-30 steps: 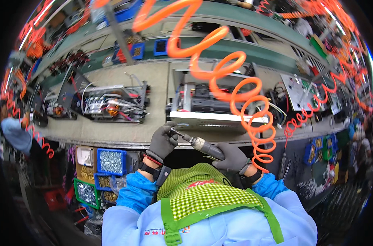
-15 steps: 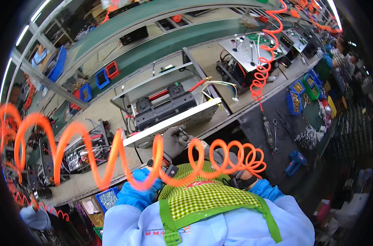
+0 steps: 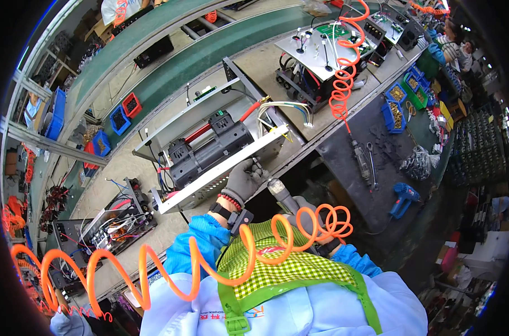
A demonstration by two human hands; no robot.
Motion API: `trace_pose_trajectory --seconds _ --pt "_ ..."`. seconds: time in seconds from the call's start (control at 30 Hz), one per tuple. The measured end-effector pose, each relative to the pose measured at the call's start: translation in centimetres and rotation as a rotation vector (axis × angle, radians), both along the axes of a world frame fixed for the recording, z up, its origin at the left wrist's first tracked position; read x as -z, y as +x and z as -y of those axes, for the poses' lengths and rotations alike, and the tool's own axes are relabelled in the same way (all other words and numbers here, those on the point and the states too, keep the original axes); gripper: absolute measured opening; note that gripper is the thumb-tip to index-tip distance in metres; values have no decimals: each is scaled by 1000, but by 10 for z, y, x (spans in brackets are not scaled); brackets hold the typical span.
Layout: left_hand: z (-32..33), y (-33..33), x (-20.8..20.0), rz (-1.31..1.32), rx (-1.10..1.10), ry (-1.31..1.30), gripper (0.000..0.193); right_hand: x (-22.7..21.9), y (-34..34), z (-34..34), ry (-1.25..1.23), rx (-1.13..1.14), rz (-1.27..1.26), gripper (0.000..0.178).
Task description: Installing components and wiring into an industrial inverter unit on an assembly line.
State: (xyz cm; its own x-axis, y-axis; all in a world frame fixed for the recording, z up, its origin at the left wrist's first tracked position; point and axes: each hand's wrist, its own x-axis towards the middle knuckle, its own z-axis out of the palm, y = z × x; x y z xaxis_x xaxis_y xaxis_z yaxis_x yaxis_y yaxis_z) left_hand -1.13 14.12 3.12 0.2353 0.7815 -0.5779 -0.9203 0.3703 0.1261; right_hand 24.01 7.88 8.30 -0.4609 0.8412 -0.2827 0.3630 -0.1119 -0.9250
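My left hand (image 3: 243, 182), in a grey glove, is at the near side of an open metal chassis (image 3: 221, 168). Its fingers are pinched on a small metal piece (image 3: 257, 164), too small to name surely, close to the chassis's perforated white side panel. My right hand (image 3: 306, 206), also gloved and partly covered by an orange coil, is closed around a grey, barrel-shaped power screwdriver (image 3: 280, 193). The tool's pale front end points up and left, just short of my left fingers. Inside the chassis lie a black module (image 3: 212, 148), red cables and a bundle of white wires (image 3: 277, 107).
An orange coiled hose (image 3: 195, 263) stretches across my forearms. Another screwdriver (image 3: 362, 159) on a coil lies beside a wrench (image 3: 373, 162) and a blue heat gun (image 3: 404, 200) on a black mat. Blue parts bins (image 3: 394, 115) stand right; another wired unit (image 3: 111, 221) sits left.
The screwdriver in my right hand has come up into view toward my left fingers. The coil over my arms has swung lower. The whole view has shifted, with the bench items appearing farther left.
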Motion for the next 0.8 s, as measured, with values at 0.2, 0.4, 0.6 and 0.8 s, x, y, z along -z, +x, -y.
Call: trace_pose_trajectory --seconds 0.2,0.4,0.6,0.8 --pt "12 -15 7 66 -2 94 20 23 -3 6 48 -74 -197 39" --pt "23 -14 16 -270 50 182 20 18 -1 4 -57 -24 -194 30" --pt "63 -26 30 -381 107 145 42 14 -3 -1 -54 -72 -23 26" --pt "85 -29 2 -292 22 46 44 8 -9 -8 -50 -124 -65 28"
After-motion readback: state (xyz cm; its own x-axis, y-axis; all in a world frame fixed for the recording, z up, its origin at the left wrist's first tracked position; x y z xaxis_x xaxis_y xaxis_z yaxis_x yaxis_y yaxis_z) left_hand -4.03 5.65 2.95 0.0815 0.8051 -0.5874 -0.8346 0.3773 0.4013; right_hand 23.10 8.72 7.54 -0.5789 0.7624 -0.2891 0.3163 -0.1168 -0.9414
